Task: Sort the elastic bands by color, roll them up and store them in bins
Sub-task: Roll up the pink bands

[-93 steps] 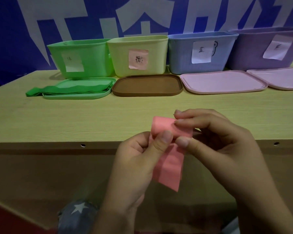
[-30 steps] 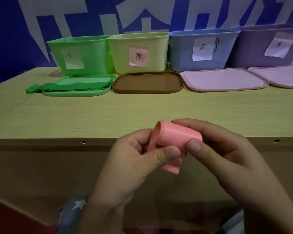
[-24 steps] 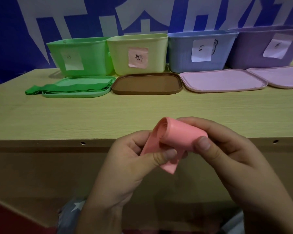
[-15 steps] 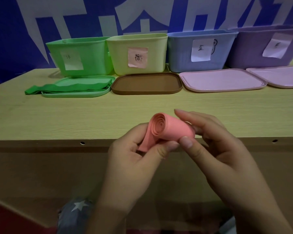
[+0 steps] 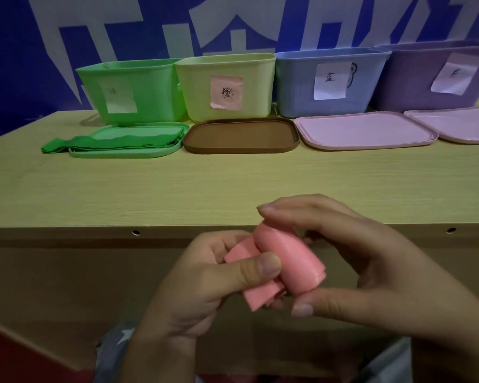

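Observation:
A pink elastic band (image 5: 288,265), mostly rolled into a thick coil, sits between both hands in front of the table's near edge. My left hand (image 5: 205,283) pinches its left side, thumb on the roll, with a short loose end sticking out below. My right hand (image 5: 365,261) grips the roll from the right, fingers over the top and thumb underneath. A green band (image 5: 108,143) lies flat across the green lid (image 5: 127,153). Behind stand the green bin (image 5: 127,89), the yellow bin (image 5: 227,87) with a pink label, the blue bin (image 5: 329,81) and the purple bin (image 5: 440,76).
A brown lid (image 5: 239,139) and two pink lids (image 5: 365,129) (image 5: 459,123) lie in front of the bins. The wooden table (image 5: 177,189) has a front edge with small holes. A blue and white banner hangs behind.
The loose tail of the pink band has shortened as it wound onto the roll. Both hands have dropped lower, in front of the table edge, and the roll has turned.

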The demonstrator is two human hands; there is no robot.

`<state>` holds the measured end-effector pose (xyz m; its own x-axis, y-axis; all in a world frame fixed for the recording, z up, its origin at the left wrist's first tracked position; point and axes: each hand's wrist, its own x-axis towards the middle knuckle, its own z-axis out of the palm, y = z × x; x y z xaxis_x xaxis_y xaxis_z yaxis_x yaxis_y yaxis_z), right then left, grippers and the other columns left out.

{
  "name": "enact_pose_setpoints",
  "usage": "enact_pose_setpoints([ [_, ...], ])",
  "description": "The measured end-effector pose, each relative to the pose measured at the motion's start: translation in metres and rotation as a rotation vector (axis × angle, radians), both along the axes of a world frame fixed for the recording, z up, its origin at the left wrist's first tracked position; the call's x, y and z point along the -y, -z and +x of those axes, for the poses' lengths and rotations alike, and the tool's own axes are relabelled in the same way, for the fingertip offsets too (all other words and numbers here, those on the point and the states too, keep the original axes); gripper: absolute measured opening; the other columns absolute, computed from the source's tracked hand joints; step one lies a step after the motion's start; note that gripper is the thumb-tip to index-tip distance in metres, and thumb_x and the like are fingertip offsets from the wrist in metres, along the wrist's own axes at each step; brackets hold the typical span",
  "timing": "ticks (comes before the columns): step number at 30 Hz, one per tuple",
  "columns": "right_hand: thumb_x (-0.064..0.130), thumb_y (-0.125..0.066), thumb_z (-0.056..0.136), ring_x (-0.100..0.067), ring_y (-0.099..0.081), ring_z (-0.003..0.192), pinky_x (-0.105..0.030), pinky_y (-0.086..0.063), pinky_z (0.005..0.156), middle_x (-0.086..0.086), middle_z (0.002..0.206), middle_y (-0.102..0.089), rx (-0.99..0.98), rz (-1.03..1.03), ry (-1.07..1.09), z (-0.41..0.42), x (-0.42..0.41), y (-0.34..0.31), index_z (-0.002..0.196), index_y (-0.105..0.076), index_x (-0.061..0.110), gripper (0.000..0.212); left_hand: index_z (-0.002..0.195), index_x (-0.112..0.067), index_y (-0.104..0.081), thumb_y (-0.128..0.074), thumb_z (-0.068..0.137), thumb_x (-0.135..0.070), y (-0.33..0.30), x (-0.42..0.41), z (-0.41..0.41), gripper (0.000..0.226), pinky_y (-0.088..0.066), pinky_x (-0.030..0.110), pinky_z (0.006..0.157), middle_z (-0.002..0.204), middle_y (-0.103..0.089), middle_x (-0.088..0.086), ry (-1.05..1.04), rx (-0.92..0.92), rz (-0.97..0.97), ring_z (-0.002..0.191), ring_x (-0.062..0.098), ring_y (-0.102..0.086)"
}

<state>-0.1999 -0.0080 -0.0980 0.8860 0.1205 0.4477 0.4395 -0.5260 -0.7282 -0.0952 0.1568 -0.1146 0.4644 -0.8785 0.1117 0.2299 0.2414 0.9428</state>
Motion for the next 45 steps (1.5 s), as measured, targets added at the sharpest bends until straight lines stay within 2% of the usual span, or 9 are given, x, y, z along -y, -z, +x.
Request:
enact_pose_setpoints([
  [3,0.021,-0.082,0.065,-0.017,-0.049,0.125,-0.022,-0.040,0.100,0.009,0.125,-0.054,-0.061,0.142,-0.079,0.001,-0.002,0.002,0.126,-0.055,0.030,0.068,0.079,-0.009,-0.074,-0.089,0.050,-0.039,0.006,-0.001,0.004,0.045,-0.048,0.017,0.051,0.065,-0.069,0.003,0.020,0.024,0.044,0.056,0.010,-0.063],
  [11,0.028,-0.084,0.059,-0.016,-0.059,0.113,-0.022,-0.047,0.091,0.005,0.116,-0.063,-0.004,0.424,-0.116,-0.001,-0.005,0.008,0.115,-0.061,0.031,0.061,0.079,-0.012,-0.075,-0.079,0.065,-0.025,0.014,0.007,0.005,0.020,-0.050,0.016,0.055,0.067,-0.071,-0.003,0.144,0.035,0.026,0.058,0.005,-0.065],
  [17,0.036,-0.079,0.066,-0.016,-0.057,0.112,-0.023,-0.046,0.090,0.007,0.112,-0.058,0.108,0.310,-0.022,-0.001,-0.005,0.007,0.105,-0.068,0.025,0.042,0.076,-0.013,-0.075,-0.067,0.070,-0.004,0.016,0.016,-0.002,0.013,-0.055,0.023,0.053,0.063,-0.070,0.001,0.173,0.067,0.113,0.052,0.012,-0.066],
  [21,0.039,-0.077,0.068,-0.019,-0.057,0.111,-0.025,-0.046,0.089,0.006,0.112,-0.059,0.147,0.220,0.071,-0.002,0.003,0.012,0.104,-0.068,0.027,0.039,0.080,-0.008,-0.073,-0.065,0.076,0.005,0.012,0.017,0.001,0.016,-0.052,0.018,0.048,0.064,-0.071,0.005,0.180,0.103,0.127,0.050,0.013,-0.066],
  [23,0.040,-0.077,0.069,-0.020,-0.057,0.111,-0.025,-0.046,0.090,0.006,0.112,-0.059,0.130,0.197,0.071,-0.003,0.007,0.014,0.104,-0.068,0.027,0.038,0.081,-0.003,-0.072,-0.071,0.073,-0.003,0.010,0.014,0.007,0.008,-0.053,0.020,0.049,0.065,-0.071,0.008,0.204,0.102,0.128,0.052,0.014,-0.067],
  [28,0.037,-0.075,0.072,-0.021,-0.058,0.111,-0.025,-0.043,0.092,0.002,0.113,-0.058,0.093,0.125,0.023,-0.002,0.009,0.013,0.107,-0.068,0.024,0.038,0.087,0.007,-0.069,-0.075,0.071,-0.017,0.008,0.005,0.014,0.030,-0.055,0.022,0.051,0.070,-0.072,0.011,0.288,0.050,0.100,0.058,0.017,-0.069],
  [33,0.033,-0.076,0.072,-0.020,-0.057,0.111,-0.023,-0.043,0.093,0.004,0.113,-0.057,0.048,0.097,-0.032,-0.001,0.005,0.010,0.107,-0.067,0.024,0.037,0.081,0.001,-0.071,-0.072,0.075,-0.016,0.008,0.002,0.014,0.018,-0.054,0.018,0.049,0.068,-0.072,0.009,0.316,0.001,0.050,0.054,0.012,-0.069],
  [41,0.024,-0.072,0.076,-0.013,-0.049,0.126,-0.019,-0.040,0.098,0.009,0.129,-0.053,-0.025,-0.045,0.000,-0.003,0.007,0.014,0.112,-0.064,0.026,0.036,0.085,-0.004,-0.073,-0.082,0.061,-0.040,0.016,0.004,0.008,0.044,-0.055,0.024,0.052,0.072,-0.072,0.016,0.101,0.050,0.155,0.056,0.021,-0.069],
  [45,0.033,-0.066,0.081,-0.006,-0.040,0.133,-0.018,-0.035,0.103,0.016,0.142,-0.044,-0.060,0.013,-0.028,-0.011,0.005,0.014,0.133,-0.048,0.036,0.055,0.077,-0.006,-0.074,-0.073,0.066,-0.035,0.009,0.003,0.000,0.030,-0.053,0.022,0.053,0.067,-0.072,0.010,-0.002,0.160,0.161,0.056,0.017,-0.068],
])
